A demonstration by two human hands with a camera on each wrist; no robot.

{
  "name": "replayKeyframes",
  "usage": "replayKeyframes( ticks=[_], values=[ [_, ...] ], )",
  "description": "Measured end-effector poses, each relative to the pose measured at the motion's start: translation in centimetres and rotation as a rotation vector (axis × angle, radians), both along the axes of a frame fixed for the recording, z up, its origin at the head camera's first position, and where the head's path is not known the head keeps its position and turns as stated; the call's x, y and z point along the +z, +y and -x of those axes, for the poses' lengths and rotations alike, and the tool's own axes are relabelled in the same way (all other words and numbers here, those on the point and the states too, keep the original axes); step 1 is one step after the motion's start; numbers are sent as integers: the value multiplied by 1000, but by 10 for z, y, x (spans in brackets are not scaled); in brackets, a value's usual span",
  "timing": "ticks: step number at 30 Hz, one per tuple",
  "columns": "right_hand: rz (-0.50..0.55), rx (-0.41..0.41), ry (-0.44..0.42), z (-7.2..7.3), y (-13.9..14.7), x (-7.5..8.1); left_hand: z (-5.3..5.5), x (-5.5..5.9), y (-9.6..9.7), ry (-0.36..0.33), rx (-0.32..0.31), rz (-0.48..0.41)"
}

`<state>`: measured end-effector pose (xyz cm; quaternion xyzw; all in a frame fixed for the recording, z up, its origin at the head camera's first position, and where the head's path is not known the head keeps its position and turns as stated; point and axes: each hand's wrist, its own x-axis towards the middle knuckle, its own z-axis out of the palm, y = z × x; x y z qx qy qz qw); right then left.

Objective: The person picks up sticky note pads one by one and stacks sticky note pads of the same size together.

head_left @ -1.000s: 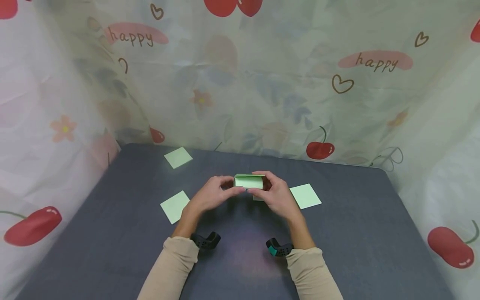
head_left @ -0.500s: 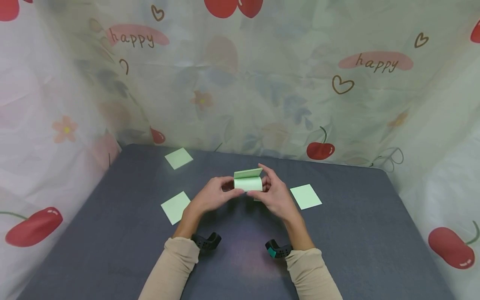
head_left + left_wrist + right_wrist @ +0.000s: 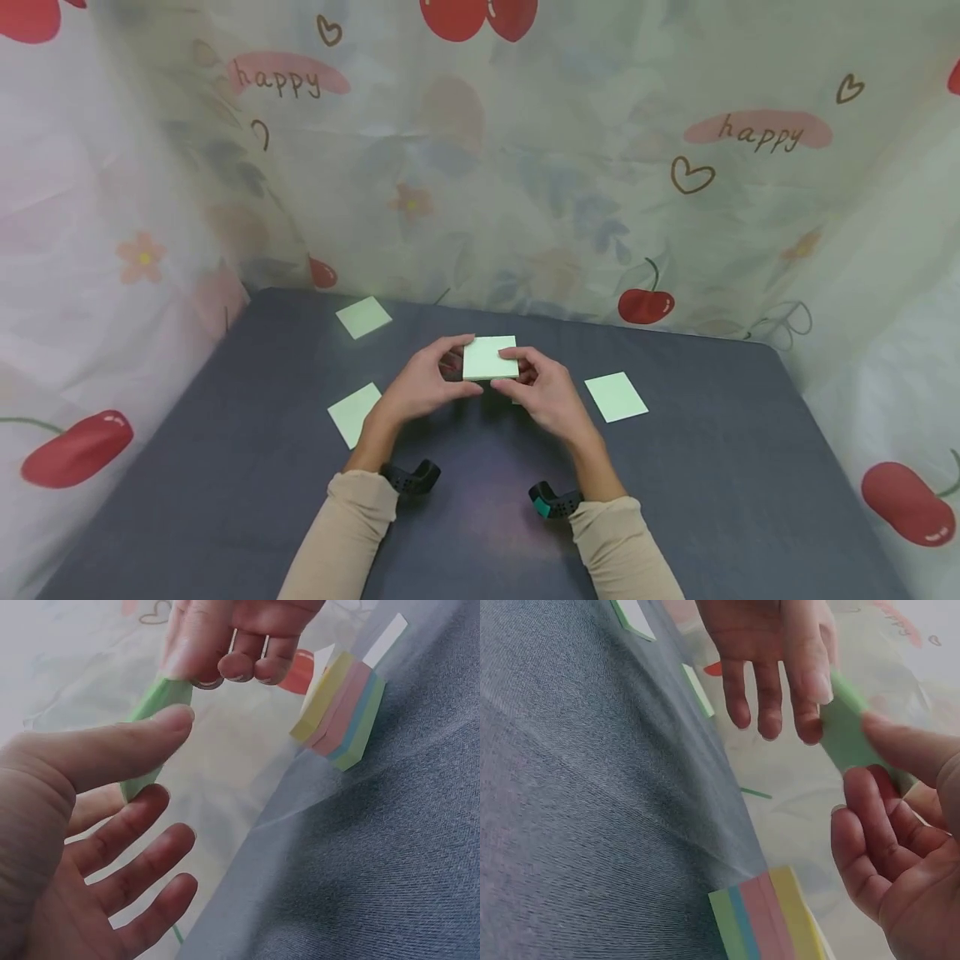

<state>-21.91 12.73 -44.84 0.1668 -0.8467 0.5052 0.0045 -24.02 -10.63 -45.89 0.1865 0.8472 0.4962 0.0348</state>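
A pale green sticky note pad (image 3: 486,360) is held up over the table, lying flat between both hands. My left hand (image 3: 426,382) pinches its left side, thumb at the near edge and index finger at the far left corner. My right hand (image 3: 553,393) grips the right side, with its index finger over the top face and thumb at the near edge. In the left wrist view the green pad (image 3: 177,691) shows edge-on between the hands. Below stands a stack of sticky note pads (image 3: 341,712) in yellow, pink, blue and green, mostly hidden by my right hand in the head view.
Loose pale green square pads lie on the dark grey table: a back-left pad (image 3: 363,317), a front-left pad (image 3: 351,413) partly behind my left wrist, and a right pad (image 3: 617,397). A printed curtain (image 3: 555,133) closes off the back and sides.
The pad was bent into a curve with a flap rising at the back; now it lies flat. My right index finger has come down onto its top, and my left index finger reaches its far corner.
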Motion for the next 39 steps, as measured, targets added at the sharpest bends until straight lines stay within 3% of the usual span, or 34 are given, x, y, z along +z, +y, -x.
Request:
replayKeyframes(
  ticks=[7,14,25,31,39],
  values=[
    [-113,45,21,7,1,13,1,1,-2,-29,28,-42],
    [-275,88,14,23,-1,24,13,6,-6,-30,72,8],
    [-386,57,-146,36,-26,37,19,14,-27,-28,30,110],
    [-421,54,-209,36,-43,33,23,13,-42,-47,-3,205],
    [-506,58,-211,33,-67,10,29,1,-57,-62,-19,367]
  ],
)
